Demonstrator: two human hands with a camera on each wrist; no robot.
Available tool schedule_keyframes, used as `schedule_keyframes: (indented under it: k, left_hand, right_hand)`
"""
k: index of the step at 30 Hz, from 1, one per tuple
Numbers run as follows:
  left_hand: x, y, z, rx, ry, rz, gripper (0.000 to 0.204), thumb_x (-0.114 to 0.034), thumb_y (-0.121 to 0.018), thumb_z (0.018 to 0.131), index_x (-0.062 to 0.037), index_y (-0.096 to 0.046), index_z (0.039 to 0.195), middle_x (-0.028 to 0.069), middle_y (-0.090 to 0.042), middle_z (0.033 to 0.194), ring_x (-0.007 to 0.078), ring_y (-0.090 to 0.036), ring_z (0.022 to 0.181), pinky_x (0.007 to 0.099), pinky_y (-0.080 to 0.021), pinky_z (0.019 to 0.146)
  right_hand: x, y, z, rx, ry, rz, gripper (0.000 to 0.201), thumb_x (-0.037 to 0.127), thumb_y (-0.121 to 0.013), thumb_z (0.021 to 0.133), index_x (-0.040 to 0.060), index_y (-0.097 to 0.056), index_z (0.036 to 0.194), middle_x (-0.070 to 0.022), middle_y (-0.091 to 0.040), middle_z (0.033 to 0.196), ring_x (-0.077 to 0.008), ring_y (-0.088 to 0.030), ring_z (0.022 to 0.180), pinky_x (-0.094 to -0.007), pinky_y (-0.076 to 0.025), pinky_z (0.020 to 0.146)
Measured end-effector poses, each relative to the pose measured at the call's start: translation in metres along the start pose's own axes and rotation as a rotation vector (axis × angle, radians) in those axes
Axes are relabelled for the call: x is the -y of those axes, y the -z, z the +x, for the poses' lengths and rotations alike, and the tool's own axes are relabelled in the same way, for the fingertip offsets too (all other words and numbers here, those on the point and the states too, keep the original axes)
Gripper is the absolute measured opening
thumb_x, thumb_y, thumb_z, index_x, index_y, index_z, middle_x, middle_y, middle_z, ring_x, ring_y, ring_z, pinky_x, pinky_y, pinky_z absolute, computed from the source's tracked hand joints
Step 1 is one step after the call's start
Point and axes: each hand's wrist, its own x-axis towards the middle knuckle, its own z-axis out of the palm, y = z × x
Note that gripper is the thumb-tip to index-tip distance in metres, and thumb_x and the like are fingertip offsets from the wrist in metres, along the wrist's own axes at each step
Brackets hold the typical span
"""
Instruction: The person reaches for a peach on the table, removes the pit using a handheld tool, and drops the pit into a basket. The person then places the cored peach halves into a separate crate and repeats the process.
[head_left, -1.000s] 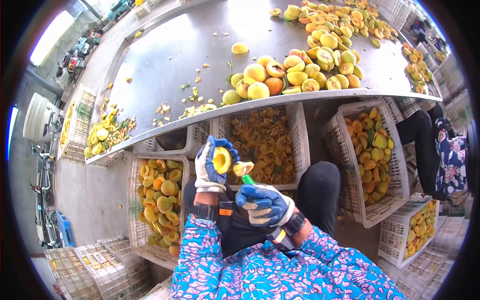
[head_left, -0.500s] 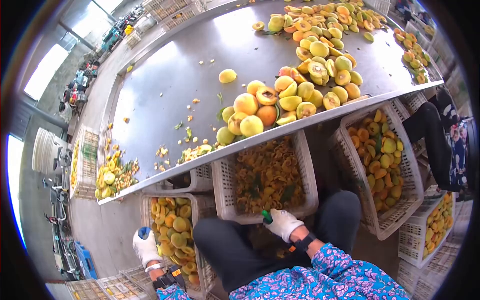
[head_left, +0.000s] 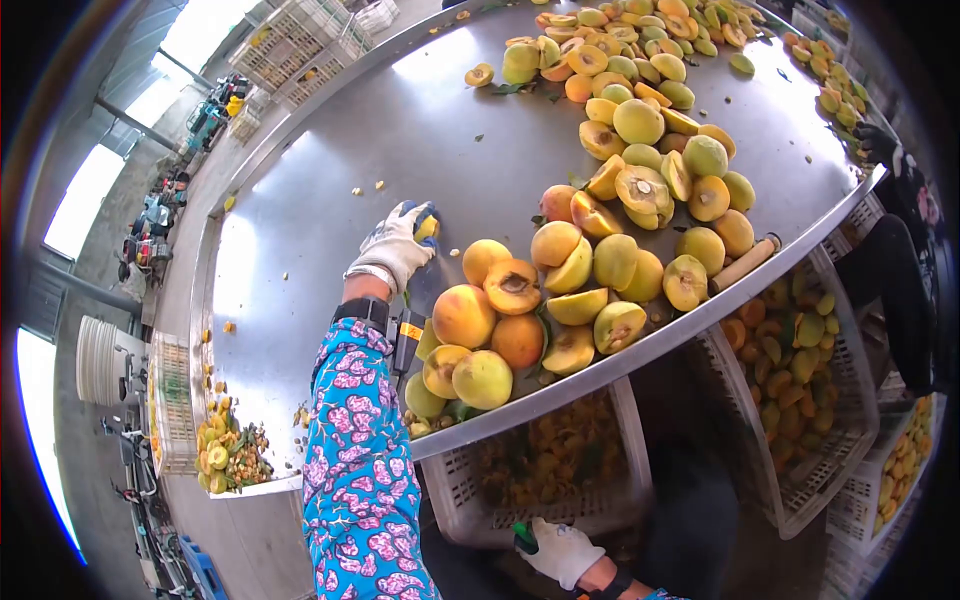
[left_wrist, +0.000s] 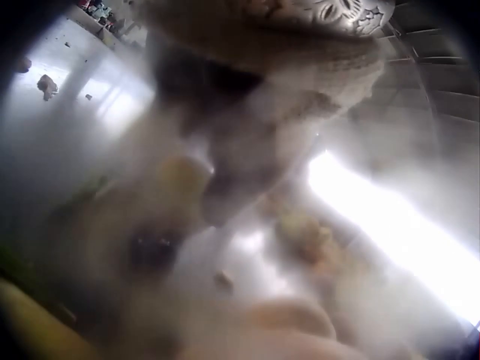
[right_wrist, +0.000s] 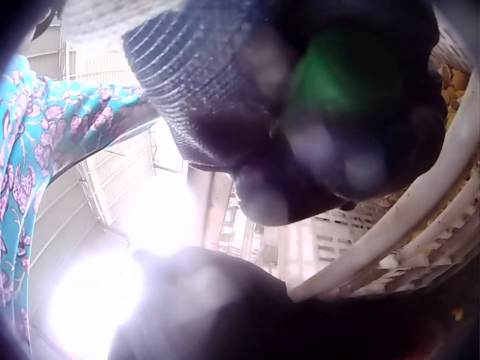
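Note:
My gloved left hand (head_left: pixel 402 240) reaches out over the steel table (head_left: pixel 330 180), and its blue fingertips curl over a lone yellow peach (head_left: pixel 428 229) just left of the fruit pile. A heap of whole and halved peaches (head_left: pixel 560 290) lies along the table's near edge to the right of that hand. Low down in front of the crate, my gloved right hand (head_left: pixel 556 551) grips a green-handled tool (head_left: pixel 523 539); the right wrist view shows the green handle (right_wrist: pixel 337 75) inside the dark glove. The left wrist view is blurred, with only the glove (left_wrist: pixel 247 135) and vague fruit shapes.
A white crate of pits and scraps (head_left: pixel 540 470) stands under the table edge, with a crate of peach halves (head_left: pixel 800 380) to its right. More peaches (head_left: pixel 640 50) cover the far table. A rod (head_left: pixel 743 264) lies at the rim. Another person (head_left: pixel 895 260) sits at right.
My left hand has risen from the crate at lower left to the table top and closed over the lone peach. The right hand has stayed low with the tool. My view tilted toward the table.

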Motion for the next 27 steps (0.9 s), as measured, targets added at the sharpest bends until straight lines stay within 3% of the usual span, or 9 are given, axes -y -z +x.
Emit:
schedule_keyframes:
  k: [4, 5, 8, 9, 12, 15, 18, 23, 27]
  left_hand:
    - [0.003, 0.002, -0.004, 0.088, 0.092, -0.017, 0.059, -0.019, -0.076, 0.068, -0.0153, -0.056, 0.124, 0.0136, -0.056, 0.124, 0.0331, -0.051, 0.117, 0.0361, -0.040, 0.101]
    - [0.011, 0.000, -0.014, 0.020, 0.073, -0.004, 0.053, -0.017, -0.076, 0.069, -0.0118, -0.059, 0.119, 0.0097, -0.061, 0.113, 0.0287, -0.058, 0.106, 0.0356, -0.048, 0.091]
    - [0.071, -0.016, -0.039, 0.000, 0.116, -0.901, 0.043, -0.016, -0.073, 0.075, -0.0090, -0.060, 0.115, 0.0058, -0.063, 0.104, 0.0213, -0.062, 0.095, 0.0347, -0.054, 0.077]
    - [0.078, -0.008, -0.064, -0.007, 0.288, -1.206, 0.030, -0.017, -0.069, 0.082, -0.0059, -0.063, 0.109, 0.0028, -0.065, 0.098, 0.0116, -0.062, 0.085, 0.0290, -0.053, 0.073]
    - [0.096, 0.011, -0.146, 0.073, 0.219, -1.971, 0.040, -0.032, -0.061, 0.089, -0.0085, -0.056, 0.122, 0.0095, -0.063, 0.111, 0.0251, -0.063, 0.097, 0.0428, -0.054, 0.082]
    - [0.071, 0.024, -0.236, -0.022, 0.178, -2.347, 0.047, -0.039, -0.054, 0.091, -0.0076, -0.051, 0.126, 0.0174, -0.057, 0.121, 0.0365, -0.056, 0.110, 0.0520, -0.046, 0.095]
    - [0.034, 0.021, -0.303, -0.118, 0.362, -2.519, 0.049, -0.042, -0.051, 0.092, -0.0071, -0.050, 0.127, 0.0157, -0.057, 0.122, 0.0341, -0.053, 0.115, 0.0487, -0.045, 0.096]
    - [0.005, 0.001, -0.368, -0.111, 0.523, -2.560, 0.049, -0.045, -0.046, 0.095, -0.0055, -0.052, 0.123, 0.0132, -0.061, 0.111, 0.0284, -0.059, 0.105, 0.0451, -0.048, 0.092]
    - [-0.001, -0.010, -0.388, -0.067, 0.361, -2.515, 0.048, -0.047, -0.037, 0.098, -0.0060, -0.055, 0.118, 0.0122, -0.062, 0.110, 0.0288, -0.060, 0.104, 0.0471, -0.048, 0.093]
  right_hand:
    - [0.003, 0.004, -0.001, 0.007, 0.012, 0.026, 0.045, 0.043, -0.056, 0.085, 0.0011, -0.056, 0.101, -0.0221, -0.066, 0.089, -0.0397, -0.063, 0.087, -0.0477, -0.049, 0.078]
    - [-0.001, -0.003, 0.001, -0.023, 0.019, 0.024, 0.043, 0.042, -0.056, 0.085, 0.0018, -0.056, 0.100, -0.0226, -0.066, 0.088, -0.0400, -0.063, 0.087, -0.0480, -0.049, 0.078]
    - [-0.021, -0.024, 0.006, -0.089, 0.023, 0.040, 0.039, 0.039, -0.057, 0.084, 0.0028, -0.057, 0.098, -0.0235, -0.066, 0.086, -0.0406, -0.063, 0.086, -0.0484, -0.049, 0.077]
    - [-0.021, -0.023, 0.002, -0.095, 0.022, 0.060, 0.039, 0.039, -0.058, 0.083, 0.0026, -0.056, 0.098, -0.0236, -0.066, 0.086, -0.0407, -0.063, 0.086, -0.0483, -0.049, 0.077]
    - [-0.027, -0.031, 0.004, -0.195, 0.054, 0.083, 0.039, 0.037, -0.062, 0.082, 0.0017, -0.057, 0.098, -0.0242, -0.065, 0.085, -0.0411, -0.062, 0.087, -0.0479, -0.048, 0.077]
    - [-0.016, -0.027, -0.002, -0.241, 0.054, 0.103, 0.038, 0.036, -0.064, 0.081, 0.0014, -0.058, 0.096, -0.0244, -0.065, 0.086, -0.0411, -0.062, 0.088, -0.0470, -0.049, 0.075]
    - [0.004, -0.022, -0.014, -0.377, 0.295, 0.145, 0.032, 0.029, -0.066, 0.081, 0.0008, -0.058, 0.093, -0.0235, -0.064, 0.083, -0.0402, -0.062, 0.085, -0.0452, -0.049, 0.070]
    - [0.085, -0.008, -0.059, -0.297, 0.340, 0.135, 0.031, 0.025, -0.065, 0.082, 0.0012, -0.052, 0.096, -0.0234, -0.063, 0.081, -0.0404, -0.062, 0.079, -0.0453, -0.048, 0.067]
    - [0.099, -0.038, -0.054, -0.381, 0.465, -0.103, 0.029, 0.022, -0.067, 0.083, 0.0000, -0.050, 0.092, -0.0230, -0.063, 0.076, -0.0406, -0.063, 0.076, -0.0427, -0.048, 0.062]
